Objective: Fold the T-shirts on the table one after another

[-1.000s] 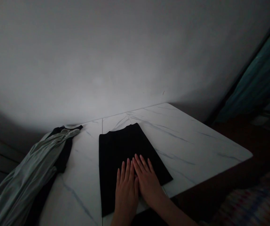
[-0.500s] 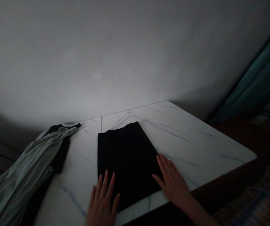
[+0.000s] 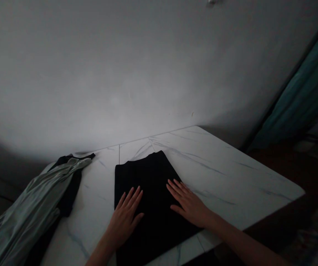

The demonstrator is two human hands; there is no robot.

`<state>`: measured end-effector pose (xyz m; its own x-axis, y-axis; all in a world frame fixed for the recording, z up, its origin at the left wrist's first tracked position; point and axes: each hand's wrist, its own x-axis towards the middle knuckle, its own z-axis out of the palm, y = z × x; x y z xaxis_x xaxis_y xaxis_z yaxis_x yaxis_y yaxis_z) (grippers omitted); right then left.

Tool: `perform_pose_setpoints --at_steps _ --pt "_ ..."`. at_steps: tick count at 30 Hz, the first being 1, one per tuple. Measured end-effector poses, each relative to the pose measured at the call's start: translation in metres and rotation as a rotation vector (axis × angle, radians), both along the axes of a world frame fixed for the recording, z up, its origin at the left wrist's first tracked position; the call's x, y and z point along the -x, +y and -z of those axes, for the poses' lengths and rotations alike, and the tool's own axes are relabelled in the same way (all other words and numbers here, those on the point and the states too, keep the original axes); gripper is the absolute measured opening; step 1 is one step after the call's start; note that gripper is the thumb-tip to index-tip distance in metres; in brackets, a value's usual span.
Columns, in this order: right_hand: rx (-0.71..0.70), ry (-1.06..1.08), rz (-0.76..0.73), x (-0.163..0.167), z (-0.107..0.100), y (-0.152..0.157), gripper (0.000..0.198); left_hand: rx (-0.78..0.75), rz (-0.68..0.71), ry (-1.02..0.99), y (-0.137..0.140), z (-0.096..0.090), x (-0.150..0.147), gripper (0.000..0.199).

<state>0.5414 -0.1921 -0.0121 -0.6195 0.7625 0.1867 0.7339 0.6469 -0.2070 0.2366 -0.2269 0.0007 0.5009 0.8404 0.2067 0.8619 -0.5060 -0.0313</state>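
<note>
A black folded garment lies flat on a white marble-patterned table; its exact kind does not show. My left hand rests palm down on the garment's left side, fingers stretched forward and thumb apart. On its right side lies my right hand, also flat, its fingertips pointing to the upper left. Both hands are open and touch the dark cloth without gripping it.
To the left, a grey-green garment lies over a dark one and hangs past the table's near side. A pale wall stands along the back edge. A teal curtain hangs at the far right.
My left hand has moved forward and right, onto the black garment. My right hand has slid left from its right edge onto the cloth. The view has tilted up slightly.
</note>
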Motion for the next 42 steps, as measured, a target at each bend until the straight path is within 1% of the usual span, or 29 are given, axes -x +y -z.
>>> perform_pose_setpoints --at_steps 3,5,7,8,10,12,13,14,16,17,19,21,24,29,34,37,39,41,42 --pt "-0.072 -0.005 0.131 -0.024 0.015 0.001 0.069 -0.023 -0.046 0.006 -0.004 0.005 0.003 0.067" --pt "-0.141 -0.027 0.175 -0.044 0.024 0.004 0.069 -0.026 -0.048 0.015 -0.006 0.007 0.008 0.067" --pt "-0.188 -0.054 0.203 -0.061 0.027 0.013 0.067 -0.019 -0.030 0.026 -0.002 0.008 0.013 0.067" --pt "-0.199 -0.063 0.227 -0.067 0.025 0.021 0.067 -0.016 -0.022 0.028 0.002 0.008 0.017 0.067" --pt "-0.206 -0.060 0.314 -0.070 0.015 0.039 0.070 -0.013 -0.012 0.022 0.014 0.007 0.022 0.068" --pt "-0.198 -0.028 0.362 -0.057 -0.002 0.061 0.071 -0.007 -0.004 0.012 0.032 0.005 0.024 0.069" --pt "-0.185 -0.007 0.340 -0.044 -0.012 0.070 0.070 0.003 0.007 0.011 0.042 0.003 0.023 0.069" --pt "-0.161 0.012 0.270 -0.028 -0.021 0.079 0.067 0.019 0.027 0.012 0.053 0.001 0.020 0.069" --pt "-0.087 0.037 0.038 0.009 -0.035 0.093 0.062 0.065 0.081 0.020 0.075 -0.003 0.013 0.067" --pt "-0.042 0.040 -0.093 0.027 -0.039 0.098 0.061 0.092 0.110 0.026 0.085 -0.005 0.009 0.066" --pt "0.039 0.033 -0.293 0.057 -0.039 0.108 0.063 0.149 0.149 0.043 0.104 -0.007 0.003 0.065" --pt "0.102 0.017 -0.383 0.074 -0.032 0.120 0.066 0.204 0.165 0.054 0.120 -0.007 0.003 0.063" --pt "0.152 -0.003 -0.391 0.075 -0.020 0.146 0.068 0.259 0.163 0.043 0.141 -0.008 0.012 0.062" --pt "0.143 -0.012 -0.261 0.059 -0.013 0.194 0.060 0.279 0.061 -0.025 0.173 -0.007 0.039 0.058" --pt "0.122 0.014 -0.093 0.058 -0.005 0.221 0.055 0.274 -0.074 -0.076 0.198 -0.001 0.050 0.054" --pt "0.091 0.079 0.053 0.059 0.001 0.231 0.053 0.199 -0.173 -0.104 0.202 -0.003 0.050 0.049" --pt "0.085 0.196 0.172 0.057 0.001 0.237 0.050 0.122 -0.275 -0.136 0.201 -0.008 0.053 0.044" --pt "0.113 0.324 0.272 0.052 -0.001 0.244 0.045 0.087 -0.368 -0.175 0.198 -0.015 0.060 0.039" --pt "0.143 0.371 0.298 0.049 -0.003 0.247 0.042 0.100 -0.396 -0.198 0.197 -0.019 0.066 0.037"
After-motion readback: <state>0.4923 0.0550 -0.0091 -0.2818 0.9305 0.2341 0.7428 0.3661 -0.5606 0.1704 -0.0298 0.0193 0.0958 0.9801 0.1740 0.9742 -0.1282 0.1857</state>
